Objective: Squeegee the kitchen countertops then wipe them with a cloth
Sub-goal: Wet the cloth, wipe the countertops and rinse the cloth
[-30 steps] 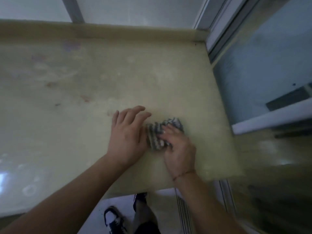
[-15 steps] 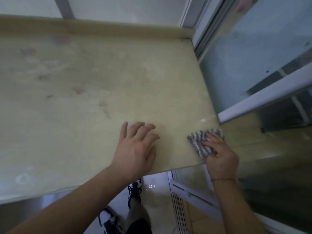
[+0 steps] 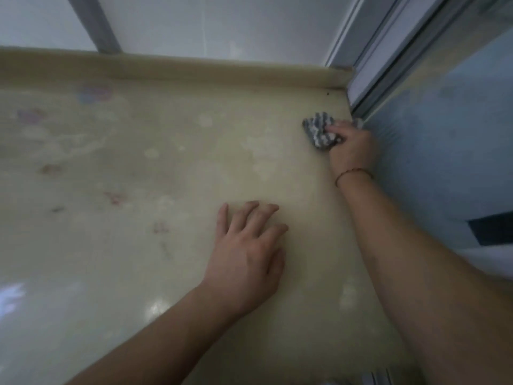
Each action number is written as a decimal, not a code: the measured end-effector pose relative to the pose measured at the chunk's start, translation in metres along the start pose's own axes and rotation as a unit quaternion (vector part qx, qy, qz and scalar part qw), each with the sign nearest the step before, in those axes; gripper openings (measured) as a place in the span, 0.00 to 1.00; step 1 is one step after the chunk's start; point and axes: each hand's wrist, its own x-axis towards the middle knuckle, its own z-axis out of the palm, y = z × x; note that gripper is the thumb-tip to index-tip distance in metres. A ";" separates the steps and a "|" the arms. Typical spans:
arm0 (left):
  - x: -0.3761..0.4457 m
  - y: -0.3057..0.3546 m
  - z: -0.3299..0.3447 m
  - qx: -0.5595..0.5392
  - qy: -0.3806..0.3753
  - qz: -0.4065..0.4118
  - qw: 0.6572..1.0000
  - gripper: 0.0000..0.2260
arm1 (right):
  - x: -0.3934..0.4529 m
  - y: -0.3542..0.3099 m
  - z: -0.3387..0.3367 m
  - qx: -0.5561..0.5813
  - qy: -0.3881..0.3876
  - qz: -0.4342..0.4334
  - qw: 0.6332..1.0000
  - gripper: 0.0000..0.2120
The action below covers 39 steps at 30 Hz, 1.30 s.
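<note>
Right hand (image 3: 351,147) grip curled round striped cloth (image 3: 319,131) at bench (image 3: 166,176) two o'clock edge. Left hand (image 3: 247,257) flat, fingers spread, bracing. Wiping well likely needed firm overlapping strokes into far corner.

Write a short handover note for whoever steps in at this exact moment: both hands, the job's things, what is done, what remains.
Right hand: grips the striped cloth, pressed on the countertop near the back right corner, by the window frame.
Left hand: flat on the countertop, fingers spread, holding nothing.
Squeegee: not in view.
Done: cloth wiping is under way.
Left: faint stains show on the left side; wipe there.
</note>
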 end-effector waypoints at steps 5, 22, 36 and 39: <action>0.029 -0.017 -0.005 -0.019 0.029 -0.053 0.998 0.15 | 0.072 -0.017 0.020 -0.110 -0.011 -0.008 0.994 0.19; -0.076 -0.031 -0.049 -0.002 0.050 -0.022 0.999 0.13 | -0.270 0.036 -0.111 -0.077 0.001 0.102 0.992 0.15; -0.242 -0.109 -0.103 -0.017 -0.057 0.019 0.998 0.28 | -0.381 -0.156 0.025 0.060 -0.264 -0.301 0.914 0.19; -0.260 -0.138 -0.105 -0.030 -0.018 0.003 0.999 0.27 | -0.377 -0.188 0.047 0.107 -0.282 -0.382 0.874 0.15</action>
